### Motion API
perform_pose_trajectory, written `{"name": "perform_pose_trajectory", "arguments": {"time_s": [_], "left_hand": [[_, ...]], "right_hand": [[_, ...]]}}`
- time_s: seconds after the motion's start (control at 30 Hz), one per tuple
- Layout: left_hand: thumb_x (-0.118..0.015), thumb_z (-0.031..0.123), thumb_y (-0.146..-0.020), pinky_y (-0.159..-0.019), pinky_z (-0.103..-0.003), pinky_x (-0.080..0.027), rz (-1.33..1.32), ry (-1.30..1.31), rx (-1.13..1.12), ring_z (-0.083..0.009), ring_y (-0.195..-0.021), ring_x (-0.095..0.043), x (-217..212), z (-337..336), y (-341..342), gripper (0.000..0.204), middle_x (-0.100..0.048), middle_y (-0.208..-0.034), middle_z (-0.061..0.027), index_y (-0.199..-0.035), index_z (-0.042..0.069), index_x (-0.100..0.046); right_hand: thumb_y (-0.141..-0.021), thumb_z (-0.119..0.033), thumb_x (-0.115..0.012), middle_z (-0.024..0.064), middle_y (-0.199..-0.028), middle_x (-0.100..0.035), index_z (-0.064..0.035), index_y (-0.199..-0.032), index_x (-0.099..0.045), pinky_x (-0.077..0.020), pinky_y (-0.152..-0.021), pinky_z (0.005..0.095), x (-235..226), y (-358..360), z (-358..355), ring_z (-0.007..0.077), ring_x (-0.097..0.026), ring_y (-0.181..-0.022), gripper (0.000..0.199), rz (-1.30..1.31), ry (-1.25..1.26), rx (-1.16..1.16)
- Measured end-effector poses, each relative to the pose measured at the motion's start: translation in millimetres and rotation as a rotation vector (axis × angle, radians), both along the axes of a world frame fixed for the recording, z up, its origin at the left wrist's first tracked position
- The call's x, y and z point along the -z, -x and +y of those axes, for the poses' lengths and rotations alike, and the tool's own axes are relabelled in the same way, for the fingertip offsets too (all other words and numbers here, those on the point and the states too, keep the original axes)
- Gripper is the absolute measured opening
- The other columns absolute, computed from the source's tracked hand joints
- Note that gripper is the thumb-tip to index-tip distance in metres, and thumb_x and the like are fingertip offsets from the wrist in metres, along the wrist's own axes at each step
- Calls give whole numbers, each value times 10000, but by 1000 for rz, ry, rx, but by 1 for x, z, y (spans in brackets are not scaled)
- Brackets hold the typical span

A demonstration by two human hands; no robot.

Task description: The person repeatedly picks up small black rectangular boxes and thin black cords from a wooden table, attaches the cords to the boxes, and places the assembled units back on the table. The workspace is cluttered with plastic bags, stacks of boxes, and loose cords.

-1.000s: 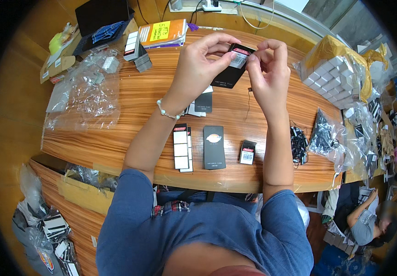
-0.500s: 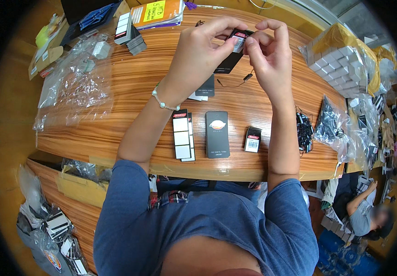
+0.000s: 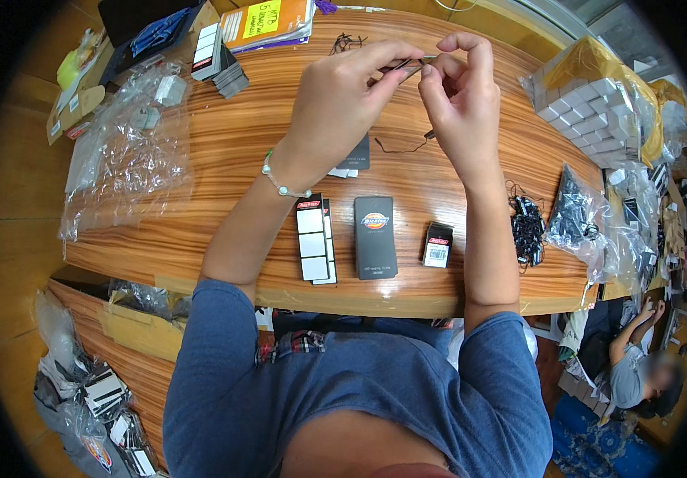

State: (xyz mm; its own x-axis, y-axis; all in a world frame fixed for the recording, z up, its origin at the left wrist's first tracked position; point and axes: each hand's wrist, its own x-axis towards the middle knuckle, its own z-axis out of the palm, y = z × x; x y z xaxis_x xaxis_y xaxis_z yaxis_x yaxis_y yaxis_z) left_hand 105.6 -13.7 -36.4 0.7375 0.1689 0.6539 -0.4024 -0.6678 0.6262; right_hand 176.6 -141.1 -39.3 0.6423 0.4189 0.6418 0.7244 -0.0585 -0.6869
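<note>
Both hands are raised over a wooden table [image 3: 224, 151]. My left hand [image 3: 343, 99] and my right hand [image 3: 459, 95] pinch a thin dark card tag [image 3: 407, 64] between their fingertips; it shows edge-on. A beaded bracelet sits on my left wrist. Below the hands a black string loop [image 3: 399, 147] lies on the wood. Nearer me lie a stack of black-and-white tags [image 3: 314, 237], a tall black card [image 3: 375, 237] and a small black tag [image 3: 437, 244].
Crumpled clear plastic bags [image 3: 124, 151] cover the left of the table. A bundle of black strings [image 3: 528, 227] and bagged dark items [image 3: 578, 215] lie at right, beside a bag of white boxes [image 3: 590, 103]. A notebook [image 3: 268, 22] rests at the far edge. A person sits at lower right [image 3: 638, 358].
The hands have lifted and turned the dark tag so it now shows edge-on rather than face-on. The view has shifted slightly toward the table.
</note>
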Motion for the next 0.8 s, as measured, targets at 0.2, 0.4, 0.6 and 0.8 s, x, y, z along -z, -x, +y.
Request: {"name": "perform_pose_trajectory", "arguments": {"time_s": [0.2, 0.4, 0.6, 0.8], "left_hand": [[-624, 51, -794, -625, -191, -491, -19, 121, 54, -74, -716, -599, 3, -2, -3, 197, -658, -899, -42, -988, 46, -654], [-613, 42, -775, -594, -220, -479, -1, 278, 84, -115, -721, -614, 5, -2, -8, 188, -660, -890, -64, -953, 67, -669], [-603, 47, -788, -616, -233, -482, 28, 226, 93, -122, -741, -613, 8, 2, -11, 192, -655, -902, -76, -971, 59, -660], [-600, 52, -794, -621, -228, -486, 91, 403, 136, -121, -715, -611, 13, -2, -12, 229, -645, -920, -93, -1021, 38, -630]], "right_hand": [[-824, 37, -499, 1, -595, -482, -23, -1032, -359, -300, -461, 177, 3, -4, 0, 26, -383, -520, 258, 172, -147, -178], [-815, 22, -494, 67, -631, -528, -34, -1043, -361, -326, -449, 201, 4, -9, 3, 73, -405, -475, 270, 664, -417, -413], [-816, 20, -500, 76, -648, -546, -30, -1044, -356, -343, -436, 208, 12, -17, 4, 107, -449, -475, 274, 524, -348, -375], [-778, 21, -536, 61, -594, -520, -17, -977, -417, -412, -454, 244, 18, -22, 5, 113, -502, -498, 235, -239, -47, -7]]}}
